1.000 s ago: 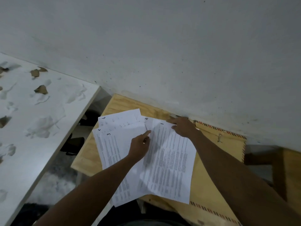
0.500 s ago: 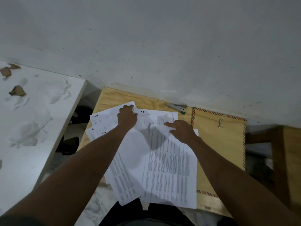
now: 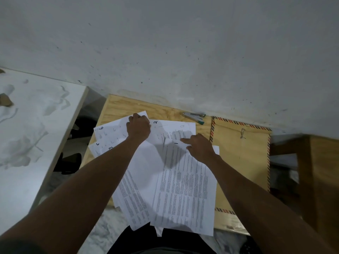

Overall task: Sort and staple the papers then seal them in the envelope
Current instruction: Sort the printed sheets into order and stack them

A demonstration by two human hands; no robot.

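White printed papers (image 3: 176,189), hand-numbered at their top corners, lie fanned across the plywood table (image 3: 128,107), overhanging its near edge. The right hand (image 3: 199,146) presses sheet 1 with its forefinger extended. The left hand (image 3: 138,126) curls around a far sheet's corner, as before. Beyond lie the envelope (image 3: 240,153) and stapler (image 3: 194,117).

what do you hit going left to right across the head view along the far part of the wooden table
white tabletop → sheet marked 6 → left hand → sheet marked 2 → right hand → envelope
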